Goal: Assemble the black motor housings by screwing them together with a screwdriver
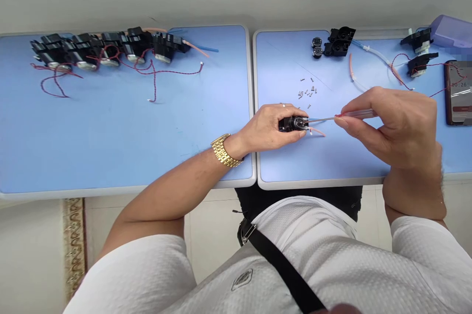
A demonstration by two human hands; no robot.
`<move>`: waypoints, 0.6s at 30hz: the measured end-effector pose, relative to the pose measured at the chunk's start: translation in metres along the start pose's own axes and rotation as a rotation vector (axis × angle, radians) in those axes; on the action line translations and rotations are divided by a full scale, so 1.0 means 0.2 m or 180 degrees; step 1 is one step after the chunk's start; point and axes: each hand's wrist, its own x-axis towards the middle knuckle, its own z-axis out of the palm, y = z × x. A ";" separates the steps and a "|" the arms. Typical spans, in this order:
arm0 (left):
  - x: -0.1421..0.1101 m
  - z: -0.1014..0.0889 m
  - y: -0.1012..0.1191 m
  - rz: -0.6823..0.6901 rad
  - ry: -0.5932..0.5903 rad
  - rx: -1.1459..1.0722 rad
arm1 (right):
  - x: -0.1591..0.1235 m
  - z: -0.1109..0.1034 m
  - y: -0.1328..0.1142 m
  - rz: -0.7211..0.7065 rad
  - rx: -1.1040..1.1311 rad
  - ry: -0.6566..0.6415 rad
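My left hand (267,127) grips a small black plastic assembly (294,124) between thumb and fingers, over the right-hand blue table. A blue tube and an orange tube (319,132) stick out of its right side. In my right hand (396,125) is a screwdriver (359,114) with a clear and red handle, pinched by the fingertips. Its thin shaft points left, and the tip meets the assembly or lies just over it; I cannot tell which. Several small screws (307,92) lie loose on the table just beyond my left hand.
Several black assemblies with twisted red wires (110,53) line the back of the left table (147,147). Black parts (338,42), tubes (383,61), two wired assemblies (419,61), a purple box (452,31) and a phone (459,102) are at right. A gap separates the tables.
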 end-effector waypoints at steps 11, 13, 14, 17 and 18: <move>0.00 0.00 0.01 -0.0036 -0.0008 -0.0011 | 0.01 -0.02 -0.01 0.0129 0.0435 -0.0229; 0.00 0.00 0.01 -0.0036 0.0010 -0.0019 | 0.01 -0.02 -0.02 0.0166 0.0544 -0.0223; 0.00 0.00 0.01 -0.0031 0.0016 -0.0027 | 0.01 -0.01 -0.03 0.0161 0.0563 -0.0187; 0.00 0.00 0.01 -0.0002 0.0036 -0.0053 | 0.00 0.01 -0.03 0.0035 0.0499 -0.0006; 0.00 0.00 0.01 0.0009 0.0036 -0.0061 | 0.00 0.01 -0.03 0.0000 0.0418 0.0068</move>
